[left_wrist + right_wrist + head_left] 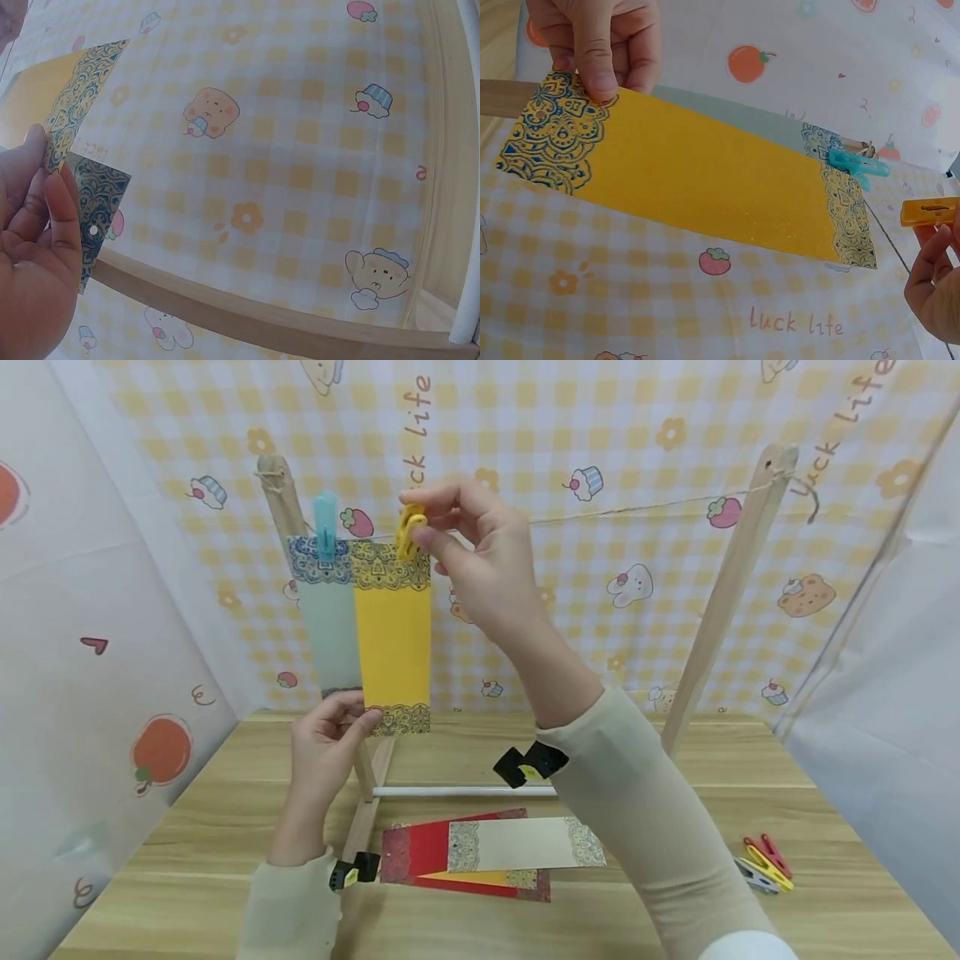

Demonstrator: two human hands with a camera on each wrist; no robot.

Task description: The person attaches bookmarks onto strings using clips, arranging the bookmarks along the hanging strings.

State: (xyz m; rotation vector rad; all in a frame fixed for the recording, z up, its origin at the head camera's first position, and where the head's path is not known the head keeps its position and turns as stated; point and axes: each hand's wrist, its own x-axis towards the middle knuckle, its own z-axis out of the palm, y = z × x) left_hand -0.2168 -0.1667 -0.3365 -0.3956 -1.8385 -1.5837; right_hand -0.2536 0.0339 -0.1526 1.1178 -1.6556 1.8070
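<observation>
My left hand [326,747] pinches the lower left corner of a yellow card [393,647] with patterned ends, holding it upright at the twine. At its top, my right hand [480,547] pinches a yellow clothespin [409,532]. In the right wrist view a gap shows between this clothespin [928,212] and the yellow card's [720,180] upper edge. Just left and partly behind, a pale green card [327,631] hangs from the twine by a light blue clothespin [326,527]. The left wrist view shows the thumb and fingers on the yellow card's patterned end [79,94].
Twine [637,510] runs between a left wooden post [281,502] and a right one [727,585]. A white rod [450,791] spans low between them. On the table lie a cream card [525,843], a red card [427,850] and another yellow one [480,877]. Several clothespins [768,866] lie at right.
</observation>
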